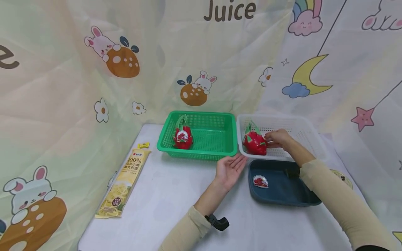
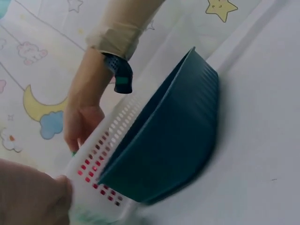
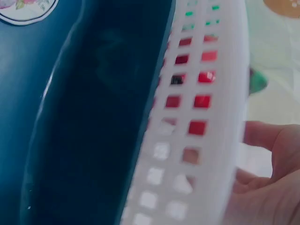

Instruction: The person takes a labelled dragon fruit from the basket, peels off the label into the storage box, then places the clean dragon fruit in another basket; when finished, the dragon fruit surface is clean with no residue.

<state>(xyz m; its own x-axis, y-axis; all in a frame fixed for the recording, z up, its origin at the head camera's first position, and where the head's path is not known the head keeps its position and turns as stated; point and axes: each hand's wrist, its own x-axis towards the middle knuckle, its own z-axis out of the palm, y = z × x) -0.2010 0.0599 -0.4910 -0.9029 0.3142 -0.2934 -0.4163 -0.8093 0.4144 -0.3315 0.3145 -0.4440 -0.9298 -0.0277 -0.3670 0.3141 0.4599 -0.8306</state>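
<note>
A red toy-like dragon fruit [image 1: 255, 143] with green leaf tips lies at the left end of the white perforated basket [image 1: 306, 130]. My right hand [image 1: 279, 138] reaches into that basket, its fingertips right at the fruit's right side; thumb and fingers stand apart in the right wrist view. My left hand [image 1: 226, 171] is palm up with fingers extended, near the corners where the white and green baskets meet. In the green basket [image 1: 216, 153], another dragon fruit [image 1: 183, 138] bears a round picture label. Through the basket's holes, red shows in both wrist views.
In front of the white basket stands a dark blue basin [image 1: 282, 198] with a round dragon fruit sticker [image 1: 260, 181] inside. A yellow pasta packet [image 1: 124, 183] and a small yellow wrapped piece [image 1: 143, 145] lie at the table's left. A printed cloth [image 1: 163, 45] hangs behind.
</note>
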